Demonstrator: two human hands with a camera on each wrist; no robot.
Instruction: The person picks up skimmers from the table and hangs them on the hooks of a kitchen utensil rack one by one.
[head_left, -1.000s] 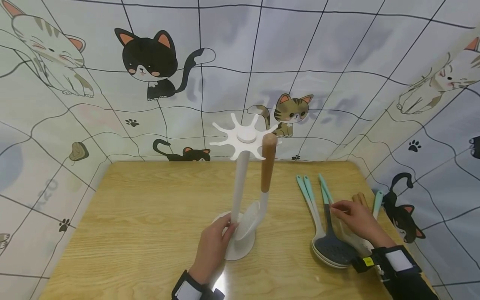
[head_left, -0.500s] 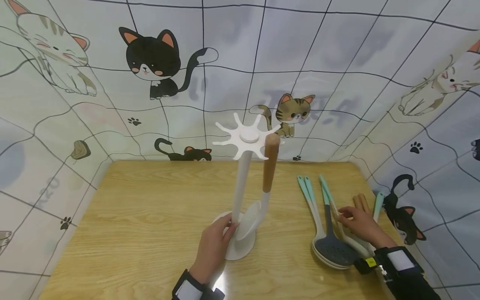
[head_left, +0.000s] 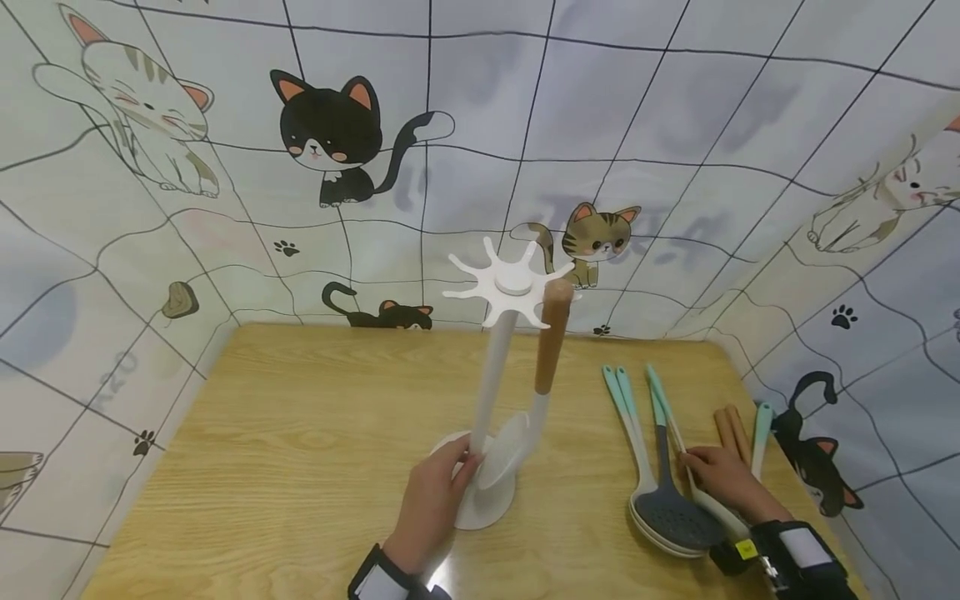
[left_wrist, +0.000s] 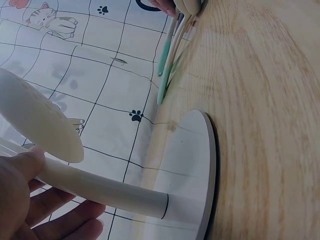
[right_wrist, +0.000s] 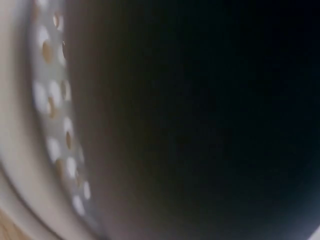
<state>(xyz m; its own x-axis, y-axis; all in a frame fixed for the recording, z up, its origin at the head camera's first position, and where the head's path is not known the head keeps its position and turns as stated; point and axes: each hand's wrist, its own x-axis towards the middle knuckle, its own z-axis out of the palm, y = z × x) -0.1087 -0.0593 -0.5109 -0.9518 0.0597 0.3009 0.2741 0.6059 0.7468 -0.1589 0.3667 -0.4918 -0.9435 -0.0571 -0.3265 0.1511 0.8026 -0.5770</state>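
A white utensil stand [head_left: 495, 375] with a star-shaped ring of hooks stands upright on its round base [left_wrist: 185, 145]. My left hand [head_left: 431, 504] holds its pole low down, thumb and fingers around it in the left wrist view. From the stand hangs a utensil with a wooden handle [head_left: 552, 342] and a rounded white head [left_wrist: 40, 115], head downward. My right hand [head_left: 726, 479] pinches the shaft of a white utensil with a mint handle [head_left: 656, 383]; the hand hides part of it. Beside it lies a dark grey skimmer [head_left: 678, 521].
Two white utensils with mint handles [head_left: 626, 396] lie partly under the skimmer. Two wooden handles [head_left: 733, 433] and another mint handle [head_left: 762, 425] lie right of the right hand. A cat-print curtain [head_left: 480, 108] borders the wooden table [head_left: 300, 433]. Darkness fills most of the right wrist view.
My right hand has slid a little down the white utensil from its mint handle. The left hand keeps its hold on the pole. The whole head view has shifted slightly.
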